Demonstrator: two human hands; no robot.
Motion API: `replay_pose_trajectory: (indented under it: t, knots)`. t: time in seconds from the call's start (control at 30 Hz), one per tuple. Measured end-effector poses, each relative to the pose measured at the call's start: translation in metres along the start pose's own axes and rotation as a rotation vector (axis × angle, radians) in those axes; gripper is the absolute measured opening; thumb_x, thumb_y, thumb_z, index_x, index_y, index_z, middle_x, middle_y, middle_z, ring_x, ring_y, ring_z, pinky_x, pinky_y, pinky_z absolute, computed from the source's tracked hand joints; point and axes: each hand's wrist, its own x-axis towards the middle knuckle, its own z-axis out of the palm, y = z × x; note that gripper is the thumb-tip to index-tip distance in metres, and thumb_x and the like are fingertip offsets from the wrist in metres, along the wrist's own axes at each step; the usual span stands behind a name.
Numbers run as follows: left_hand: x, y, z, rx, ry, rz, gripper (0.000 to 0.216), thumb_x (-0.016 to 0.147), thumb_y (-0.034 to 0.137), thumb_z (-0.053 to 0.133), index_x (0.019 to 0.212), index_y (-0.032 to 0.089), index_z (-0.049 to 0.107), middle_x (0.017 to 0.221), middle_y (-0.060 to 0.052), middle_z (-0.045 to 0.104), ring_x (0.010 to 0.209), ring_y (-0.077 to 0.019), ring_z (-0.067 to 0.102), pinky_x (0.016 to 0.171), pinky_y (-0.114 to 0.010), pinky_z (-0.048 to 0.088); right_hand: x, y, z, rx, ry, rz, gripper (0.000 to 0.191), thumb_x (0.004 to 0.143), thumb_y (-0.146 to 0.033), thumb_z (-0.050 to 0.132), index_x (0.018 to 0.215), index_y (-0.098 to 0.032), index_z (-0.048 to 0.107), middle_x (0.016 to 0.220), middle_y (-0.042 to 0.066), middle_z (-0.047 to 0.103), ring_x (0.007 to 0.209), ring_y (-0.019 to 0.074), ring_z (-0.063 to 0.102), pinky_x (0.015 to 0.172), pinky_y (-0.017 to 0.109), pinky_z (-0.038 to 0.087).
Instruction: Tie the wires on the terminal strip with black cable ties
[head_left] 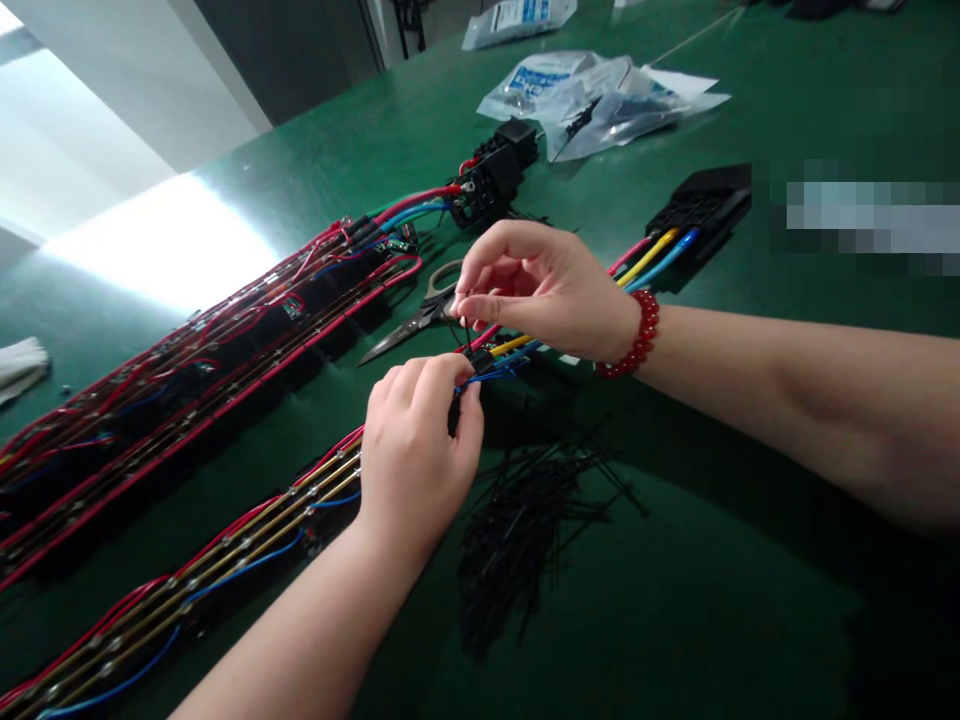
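R hand [544,292] pinches thin blk strip [468,335], L hand [416,435] grips smooth wires [513,345].

Head camera: worn, facing forward and down over the worktop [360,150].
Left hand [420,435], right hand [551,290]: close range, mid-view.
Far edge: in view upper left, slanting up rightward.
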Motion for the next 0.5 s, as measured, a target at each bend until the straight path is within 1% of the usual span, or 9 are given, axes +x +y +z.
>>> replay_pose_trajectory:
  t: [0.13, 0.23, 0.4, 0.5]
  knots:
    - [0.000, -0.002, 0.000, -0.011, -0.005, -0.004, 0.008, 0.090, 0.016, 0.058, 0.094, 0.023, 0.057, 0.087, -0.001, 0.063, 0.082, -0.0179, 0.059, 0.078, -0.033, 0.046, 0.000, -0.005, -0.001, -0.021, 0.003, -0.042, 0.022, 0.080, -0.032, 0.079, 0.084, -0.021, 0.061, 0.083, -0.002, 0.067, 0.076, 0.0119, 0.066, 0.070, 0.025, 0.058]
    - [0.000, -0.004, 0.000, -0.017, -0.005, -0.006, 0.011, 0.088, 0.014, 0.059, 0.094, 0.022, 0.057, 0.087, -0.001, 0.064, 0.082, -0.0180, 0.059, 0.077, -0.033, 0.046, -0.001, -0.012, -0.002, -0.138, -0.004, -0.074, 0.017, 0.082, -0.030, 0.077, 0.085, -0.021, 0.063, 0.087, -0.001, 0.068, 0.080, 0.0129, 0.068, 0.069, 0.023, 0.057]
    - [-0.001, -0.005, -0.001, -0.009, -0.024, -0.004, 0.011, 0.088, 0.014, 0.059, 0.097, 0.020, 0.056, 0.091, -0.003, 0.065, 0.085, -0.0182, 0.061, 0.077, -0.032, 0.048, -0.003, -0.026, -0.003, -0.365, -0.117, -0.184, 0.009, 0.087, -0.025, 0.071, 0.090, -0.018, 0.066, 0.094, 0.000, 0.071, 0.086, 0.0117, 0.068, 0.075, 0.023, 0.056]
    - [-0.001, -0.005, -0.002, 0.012, -0.039, 0.000, 0.010, 0.089, 0.014, 0.058, 0.097, 0.019, 0.056, 0.092, -0.003, 0.064, 0.085, -0.0182, 0.061, 0.077, -0.032, 0.048, -0.004, -0.027, -0.004, -0.404, -0.144, -0.182, 0.008, 0.088, -0.023, 0.069, 0.093, -0.016, 0.066, 0.096, 0.000, 0.071, 0.086, 0.0103, 0.067, 0.074, 0.022, 0.055]
